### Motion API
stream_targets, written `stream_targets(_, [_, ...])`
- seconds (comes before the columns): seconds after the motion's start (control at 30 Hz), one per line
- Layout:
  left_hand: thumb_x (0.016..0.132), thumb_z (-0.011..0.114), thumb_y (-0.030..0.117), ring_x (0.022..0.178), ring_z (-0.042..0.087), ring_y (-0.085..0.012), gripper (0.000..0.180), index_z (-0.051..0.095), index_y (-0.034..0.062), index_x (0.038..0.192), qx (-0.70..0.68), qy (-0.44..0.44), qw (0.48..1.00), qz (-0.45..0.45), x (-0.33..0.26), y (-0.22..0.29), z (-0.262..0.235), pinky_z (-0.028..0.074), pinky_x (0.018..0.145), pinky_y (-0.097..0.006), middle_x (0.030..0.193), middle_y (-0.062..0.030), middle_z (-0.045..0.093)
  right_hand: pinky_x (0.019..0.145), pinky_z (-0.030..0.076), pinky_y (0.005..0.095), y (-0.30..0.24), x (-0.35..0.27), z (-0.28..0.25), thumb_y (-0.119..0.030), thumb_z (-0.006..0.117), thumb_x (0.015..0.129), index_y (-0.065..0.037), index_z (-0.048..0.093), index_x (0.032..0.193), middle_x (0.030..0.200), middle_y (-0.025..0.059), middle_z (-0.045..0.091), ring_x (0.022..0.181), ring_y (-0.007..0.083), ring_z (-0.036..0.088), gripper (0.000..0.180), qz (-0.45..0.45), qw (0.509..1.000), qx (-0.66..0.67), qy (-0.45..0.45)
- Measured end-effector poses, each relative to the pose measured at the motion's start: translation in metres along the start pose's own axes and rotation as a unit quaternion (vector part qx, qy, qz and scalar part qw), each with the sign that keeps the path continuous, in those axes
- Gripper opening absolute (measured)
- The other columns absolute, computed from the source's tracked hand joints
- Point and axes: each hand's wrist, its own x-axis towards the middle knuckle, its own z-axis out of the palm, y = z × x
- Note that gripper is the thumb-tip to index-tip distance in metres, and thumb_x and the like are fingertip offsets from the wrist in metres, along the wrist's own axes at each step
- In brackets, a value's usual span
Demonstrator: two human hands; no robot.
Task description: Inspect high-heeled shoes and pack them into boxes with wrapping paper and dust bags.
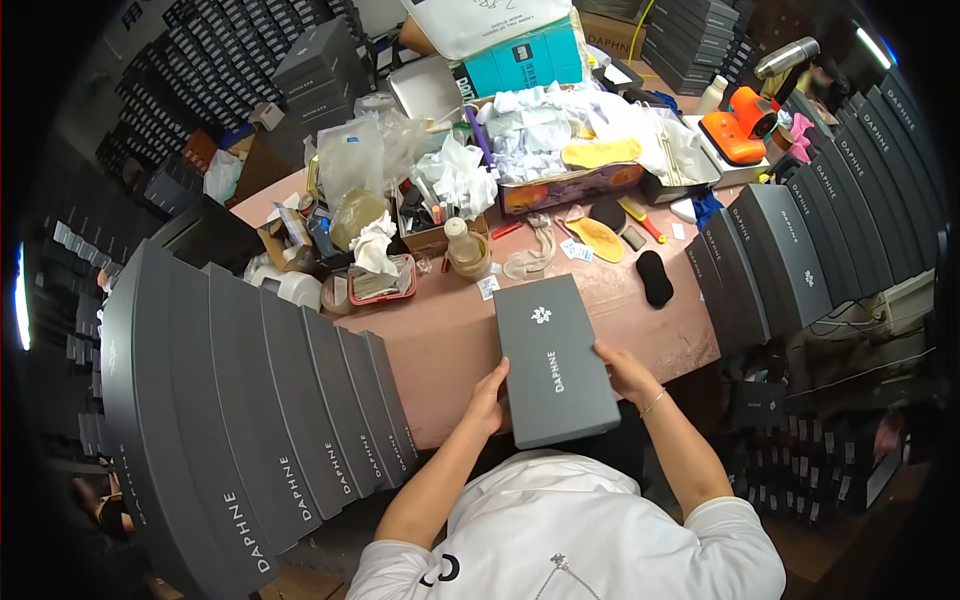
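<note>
A closed dark grey shoe box (570, 400) with a white flower mark on its lid is held between my two hands, over the table's near edge. My left hand (489, 396) grips its left side, and my right hand (627, 373) grips its right side. The fingers of both hands are partly hidden along the box's sides. Beyond the box lie a yellow insole (596, 240), a black oval pad (655, 279) and a small white label (488, 288) on the pink tabletop (440, 345).
Stacks of grey shoe boxes rise on the left (250, 400) and on the right (790, 240). A carton of white paper (545, 125) stands at the back, near an orange device (738, 128). A glue bottle (465, 245) and a red basket (383, 283) stand at middle left.
</note>
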Motion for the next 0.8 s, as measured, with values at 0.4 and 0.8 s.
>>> stream_targets(0.4, [0.081,0.071,0.027,0.128,0.037,-0.0357,0.084,0.021,0.0044,0.145,0.547,0.21,0.745,0.318,-0.041,0.052,-0.087,0.034,0.104,-0.04,0.138,-0.0253,0.033,0.102,0.027,0.0574,0.031,-0.034,0.115,-0.034,0.08,0.063,-0.005,0.047,0.123,0.132,0.0162,0.042,0.125,0.036,0.037,0.074,-0.328,0.699,-0.631,0.076])
stream_targets(0.8, [0.086,0.059,0.02,0.087,0.062,-0.029,0.024,0.065,-0.0006,0.097,0.549,-0.466,0.681,0.13,-0.053,-0.032,0.049,0.048,0.08,-0.037,0.098,-0.0175,0.064,0.077,0.046,0.049,-0.002,-0.034,0.108,-0.011,0.06,0.081,-0.007,0.048,0.102,0.1,0.0161,0.055,0.094,0.037,0.054,0.025,-0.301,0.775,-0.553,0.044])
